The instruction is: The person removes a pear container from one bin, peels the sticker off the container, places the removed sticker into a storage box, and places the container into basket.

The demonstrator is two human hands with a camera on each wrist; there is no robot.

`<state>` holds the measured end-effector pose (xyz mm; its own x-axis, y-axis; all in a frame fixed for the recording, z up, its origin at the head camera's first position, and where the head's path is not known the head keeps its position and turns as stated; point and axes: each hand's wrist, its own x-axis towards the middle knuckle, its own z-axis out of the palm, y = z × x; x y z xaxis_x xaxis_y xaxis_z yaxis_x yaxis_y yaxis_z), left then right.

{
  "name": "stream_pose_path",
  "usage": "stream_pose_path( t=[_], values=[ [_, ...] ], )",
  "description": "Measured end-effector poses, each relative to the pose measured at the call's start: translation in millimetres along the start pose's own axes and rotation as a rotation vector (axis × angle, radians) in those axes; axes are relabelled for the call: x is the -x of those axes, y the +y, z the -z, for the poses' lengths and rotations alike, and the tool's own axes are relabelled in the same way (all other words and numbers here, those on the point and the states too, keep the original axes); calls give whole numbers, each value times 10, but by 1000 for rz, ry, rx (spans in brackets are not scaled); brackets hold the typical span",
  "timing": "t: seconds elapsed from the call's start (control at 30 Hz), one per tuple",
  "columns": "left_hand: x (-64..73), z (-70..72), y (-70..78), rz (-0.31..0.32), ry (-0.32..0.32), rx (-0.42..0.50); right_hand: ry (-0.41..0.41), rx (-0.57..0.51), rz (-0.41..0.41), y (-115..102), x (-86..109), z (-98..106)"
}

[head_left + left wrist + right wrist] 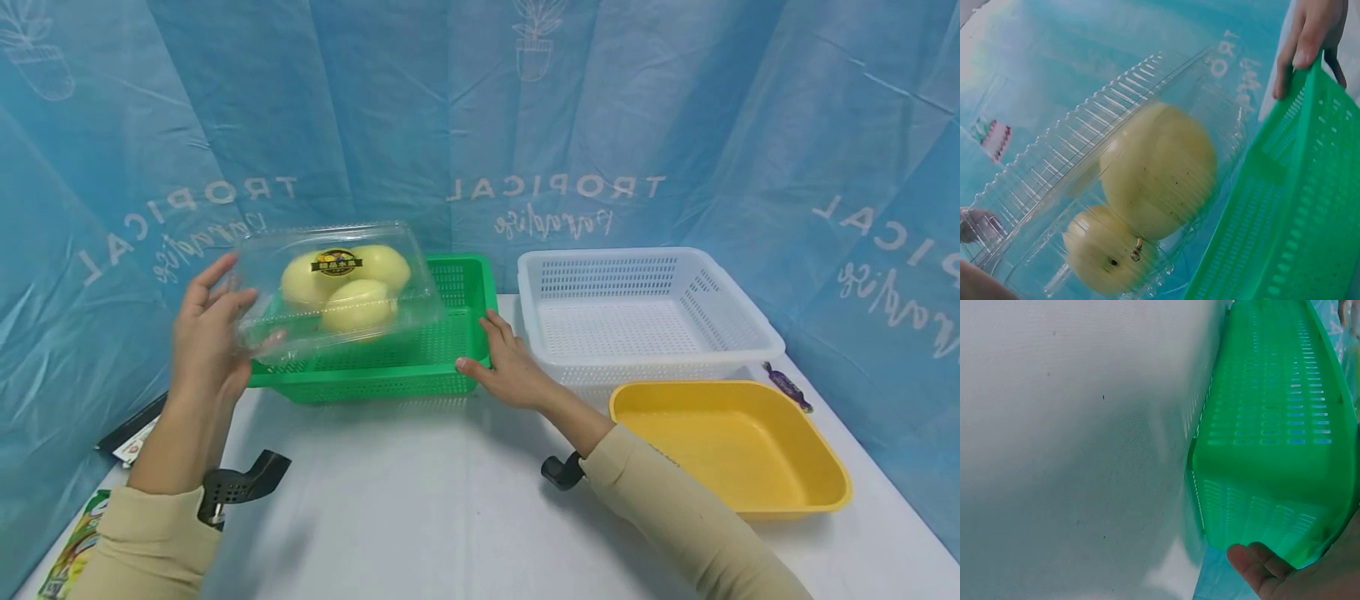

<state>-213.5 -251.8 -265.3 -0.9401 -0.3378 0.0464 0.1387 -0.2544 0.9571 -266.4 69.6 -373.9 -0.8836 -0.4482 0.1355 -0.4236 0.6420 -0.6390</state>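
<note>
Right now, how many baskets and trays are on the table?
3: a green basket at the left, gripped by the right hand; a white basket beside it; a yellow tray in front of the white one.

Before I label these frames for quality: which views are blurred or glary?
Head view: sharp, though the clear fruit box reflects light. Left wrist view: box soft, close. Right wrist view: green basket and table blurred, thumb at the edge.
</note>
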Motion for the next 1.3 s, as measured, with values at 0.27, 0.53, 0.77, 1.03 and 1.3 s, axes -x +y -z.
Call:
stream_pose_path(
  t=[0.27,0.53,0.77,1.03,1.3],
  values=[
    [276,139,-74,-34,-71,100,-14,1,-7,5,-10,-7],
    [587,284,-205,-44,-140,179,-15,9,-14,-7,-20,-2],
    [807,396,-330,-36,-224,225,-7,20,-11,9,-31,-8],
    [1025,484,-453,-12,-274,313,11,32,14,40,-36,-14],
    [1202,637,-608,20,-372,300,14,30,0,43,-41,-23]
  ],
)
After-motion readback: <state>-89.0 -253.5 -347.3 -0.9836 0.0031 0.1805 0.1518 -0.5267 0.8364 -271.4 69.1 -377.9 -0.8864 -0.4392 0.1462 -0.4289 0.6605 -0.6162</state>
